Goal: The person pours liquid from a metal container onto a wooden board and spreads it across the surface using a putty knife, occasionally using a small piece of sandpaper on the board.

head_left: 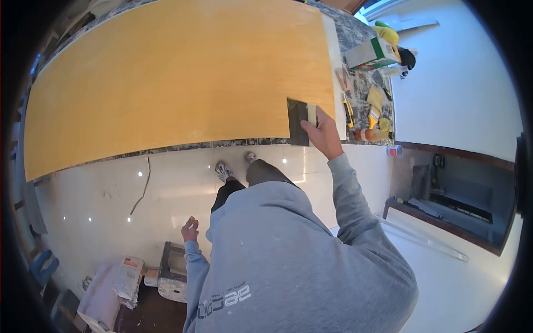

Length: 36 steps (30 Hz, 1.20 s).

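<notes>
My right hand [325, 135] grips a wide scraper [297, 122] with a dark blade and a pale strip along its back. The blade lies over the near right corner of a large yellow-orange panel [177, 72], its lower end at the panel's front edge. My left hand [190, 228] hangs low at my side over the floor, away from the panel. Its fingers are curled, and whatever they may hold is too small to make out.
Right of the panel, the stained bench holds a yellow utility knife [348, 111], a paintbrush [373, 117], a bottle [372, 135] and a green-white box [372, 54]. A white board [455, 83] lies farther right. A dark strip [142, 188] is on the floor; a stool-like block [173, 272] stands lower left.
</notes>
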{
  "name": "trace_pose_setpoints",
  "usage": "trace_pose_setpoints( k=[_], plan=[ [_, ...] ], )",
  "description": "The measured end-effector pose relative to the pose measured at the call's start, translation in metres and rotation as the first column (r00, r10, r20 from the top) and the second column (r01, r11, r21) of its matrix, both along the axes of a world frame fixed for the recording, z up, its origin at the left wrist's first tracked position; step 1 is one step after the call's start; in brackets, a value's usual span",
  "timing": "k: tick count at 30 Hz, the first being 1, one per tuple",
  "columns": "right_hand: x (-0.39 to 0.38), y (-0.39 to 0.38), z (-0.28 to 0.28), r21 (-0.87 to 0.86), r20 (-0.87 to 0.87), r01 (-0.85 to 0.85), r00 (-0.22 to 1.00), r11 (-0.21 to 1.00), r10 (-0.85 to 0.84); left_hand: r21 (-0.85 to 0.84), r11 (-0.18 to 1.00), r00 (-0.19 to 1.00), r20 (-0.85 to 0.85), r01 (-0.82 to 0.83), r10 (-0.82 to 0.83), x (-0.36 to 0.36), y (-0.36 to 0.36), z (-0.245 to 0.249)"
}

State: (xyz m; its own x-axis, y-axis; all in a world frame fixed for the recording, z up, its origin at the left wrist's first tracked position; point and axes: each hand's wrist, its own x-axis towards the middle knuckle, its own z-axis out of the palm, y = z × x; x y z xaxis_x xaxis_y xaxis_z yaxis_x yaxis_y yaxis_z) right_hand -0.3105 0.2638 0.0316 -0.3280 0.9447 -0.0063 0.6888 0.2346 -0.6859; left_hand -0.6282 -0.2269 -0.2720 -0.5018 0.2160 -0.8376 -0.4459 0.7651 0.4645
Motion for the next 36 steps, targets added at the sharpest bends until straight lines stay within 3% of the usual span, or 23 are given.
trace_pose_setpoints(
  k=[5,7,9,11,14,18,23,25,26,29,31,33,36],
  plan=[
    [0.014,0.063,-0.029,0.096,0.046,-0.054,0.998,0.994,0.050,0.162,0.986,0.997,-0.068,-0.035,0.047,-0.022,0.035,0.024],
    [0.013,0.112,-0.048,0.080,0.281,-0.099,0.957,0.992,0.072,0.194,0.981,0.990,-0.132,-0.031,0.057,-0.025,0.030,0.022],
    [0.009,0.161,-0.069,0.112,0.391,-0.207,0.908,0.972,0.149,0.096,0.995,0.987,-0.160,0.008,0.008,-0.021,0.020,0.043],
    [0.002,0.209,-0.085,0.097,0.487,-0.086,0.873,0.992,0.029,-0.001,1.000,0.983,-0.183,0.032,-0.031,-0.012,0.000,0.062],
    [-0.016,0.266,-0.109,0.158,0.477,-0.100,0.879,0.982,0.013,-0.124,0.985,0.974,-0.178,0.117,-0.138,0.014,-0.040,0.081],
    [-0.056,0.239,-0.129,0.196,0.498,-0.314,0.848,0.929,0.182,-0.263,0.910,0.925,-0.123,0.320,-0.361,0.058,-0.089,0.080],
    [-0.035,0.116,-0.133,0.340,0.512,-0.647,0.736,0.682,0.443,-0.298,0.842,0.865,-0.089,0.450,-0.494,0.082,-0.091,0.071],
    [-0.021,0.102,-0.115,0.242,0.460,-0.690,0.701,0.682,0.545,-0.289,0.838,0.852,-0.115,0.463,-0.511,0.079,-0.080,0.068],
    [-0.015,0.104,-0.105,0.194,0.431,-0.710,0.682,0.677,0.591,-0.279,0.842,0.849,-0.136,0.462,-0.510,0.075,-0.073,0.067],
    [-0.016,0.157,-0.086,0.106,0.391,-0.566,0.780,0.818,0.489,-0.228,0.870,0.833,-0.262,0.438,-0.488,0.051,-0.046,0.063],
    [-0.031,0.190,-0.070,0.154,0.479,-0.516,0.785,0.842,0.393,-0.167,0.890,0.794,-0.404,0.425,-0.455,0.034,-0.028,0.065],
    [-0.037,0.212,-0.087,0.213,0.505,-0.545,0.772,0.811,0.386,-0.099,0.903,0.728,-0.558,0.418,-0.398,0.017,-0.017,0.072],
    [-0.031,0.186,-0.115,0.273,0.521,-0.683,0.697,0.678,0.493,-0.153,0.977,0.934,-0.304,0.149,-0.190,0.002,0.020,0.113]
  ],
)
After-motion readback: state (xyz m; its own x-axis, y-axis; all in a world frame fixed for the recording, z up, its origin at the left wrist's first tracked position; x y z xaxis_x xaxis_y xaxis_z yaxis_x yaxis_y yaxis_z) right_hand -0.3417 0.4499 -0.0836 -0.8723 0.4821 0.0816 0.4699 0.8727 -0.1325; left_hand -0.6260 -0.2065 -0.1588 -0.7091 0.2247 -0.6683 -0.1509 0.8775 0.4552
